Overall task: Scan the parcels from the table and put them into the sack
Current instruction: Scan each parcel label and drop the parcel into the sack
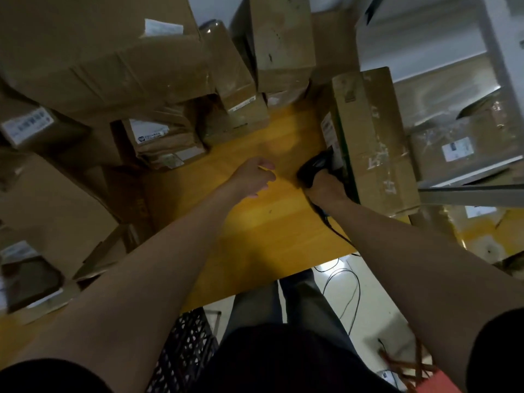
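Black scanner [314, 168] gripped in right hand [326, 191] beside cardboard parcel [374, 143]; left hand [252, 177] relaxed, empty.

My table [255, 228] is warm yellow wood with faint grain lines. The parcels [93, 52] piled on it are plain brown cardboard, their labels [27, 126] white with dark printed bars. The scanner [313, 168] I hold is black; the tall box [380, 143] beside it has a green stripe [344, 154] down its edge. The crate [184, 353] below is black lattice.
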